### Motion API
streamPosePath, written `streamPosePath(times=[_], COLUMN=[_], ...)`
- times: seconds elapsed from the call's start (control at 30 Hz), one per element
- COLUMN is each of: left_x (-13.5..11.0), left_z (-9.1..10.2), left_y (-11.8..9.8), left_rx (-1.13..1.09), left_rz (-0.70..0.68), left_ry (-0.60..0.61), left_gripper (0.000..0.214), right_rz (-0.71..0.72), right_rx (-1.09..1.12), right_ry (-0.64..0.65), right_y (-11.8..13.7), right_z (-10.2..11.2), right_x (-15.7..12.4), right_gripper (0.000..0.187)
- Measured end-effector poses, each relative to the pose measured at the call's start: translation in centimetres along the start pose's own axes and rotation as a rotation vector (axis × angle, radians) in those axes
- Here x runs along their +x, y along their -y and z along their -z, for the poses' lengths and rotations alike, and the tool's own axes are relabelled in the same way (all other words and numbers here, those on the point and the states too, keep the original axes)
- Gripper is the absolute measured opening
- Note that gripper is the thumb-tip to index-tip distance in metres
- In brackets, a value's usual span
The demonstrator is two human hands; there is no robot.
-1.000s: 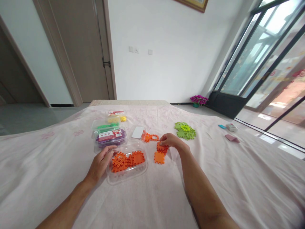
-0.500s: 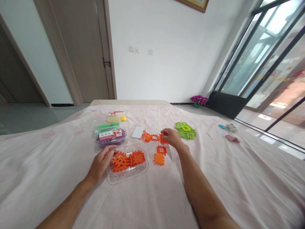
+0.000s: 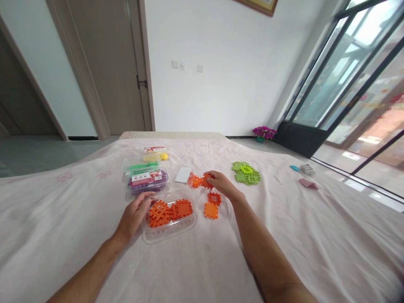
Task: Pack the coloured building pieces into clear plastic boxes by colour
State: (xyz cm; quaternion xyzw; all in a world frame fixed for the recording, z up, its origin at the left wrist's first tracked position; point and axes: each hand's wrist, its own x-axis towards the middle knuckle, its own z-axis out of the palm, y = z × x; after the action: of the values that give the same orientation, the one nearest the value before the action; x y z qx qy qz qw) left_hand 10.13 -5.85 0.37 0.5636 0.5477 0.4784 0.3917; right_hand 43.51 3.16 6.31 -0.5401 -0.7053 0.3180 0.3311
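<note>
My left hand (image 3: 136, 212) is closed on the left rim of a clear plastic box (image 3: 168, 236). Inside the box lie several orange interlocking tiles (image 3: 183, 208), some solid and some with open frames. An orange tile (image 3: 206, 181) is pinched in the fingers of my right hand (image 3: 221, 184), low over the cloth. Just left of it lies another orange piece (image 3: 196, 182), partly under clear plastic. Nearer to me, an orange frame tile (image 3: 214, 198) touches or nearly touches a flat solid orange tile (image 3: 211, 211).
Left of centre stand plastic boxes with purple pieces (image 3: 147, 182), green pieces (image 3: 142, 166) and yellow pieces (image 3: 163, 156). A white card (image 3: 183, 174) lies behind the orange box. Joined green tiles (image 3: 246, 173) lie to the right, a pink cloth (image 3: 307, 184) beyond.
My right hand has slid left with the orange tile, which now covers the frame tile seen before between it and the left piece. My left hand has stayed at the box.
</note>
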Motion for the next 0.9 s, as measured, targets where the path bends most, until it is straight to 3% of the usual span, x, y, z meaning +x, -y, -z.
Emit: streamPosePath(times=[0.23, 0.37, 0.47, 0.53, 0.73, 0.9], left_x=[0.0, -0.2, -0.4, -0.4, -0.4, -0.4], left_z=[0.0, -0.1, -0.1, -0.1, -0.1, -0.1], left_y=[-0.3, -0.8, -1.3, -1.4, -1.2, -1.0], left_rx=[0.037, 0.04, 0.053, 0.061, 0.042, 0.045], left_rz=[-0.019, -0.016, -0.026, -0.026, -0.011, -0.008], left_ry=[0.004, -0.009, -0.015, -0.016, -0.017, -0.007], left_gripper=[0.045, 0.044, 0.043, 0.043, 0.044, 0.043], right_rz=[0.069, 0.074, 0.106, 0.128, 0.221, 0.359], right_rx=[0.463, 0.566, 0.423, 0.292, 0.017, -0.264], right_ry=[0.145, 0.274, 0.364, 0.349, 0.263, 0.362], right_y=[5.6, 7.5, 7.9, 7.9, 7.7, 8.8], right_z=[-3.9, -6.3, -7.5, -7.7, -6.5, -5.8], right_x=[-1.7, -3.1, -3.8, -4.0, -3.8, -4.5], right_gripper=[0.04, 0.035, 0.027, 0.026, 0.032, 0.026])
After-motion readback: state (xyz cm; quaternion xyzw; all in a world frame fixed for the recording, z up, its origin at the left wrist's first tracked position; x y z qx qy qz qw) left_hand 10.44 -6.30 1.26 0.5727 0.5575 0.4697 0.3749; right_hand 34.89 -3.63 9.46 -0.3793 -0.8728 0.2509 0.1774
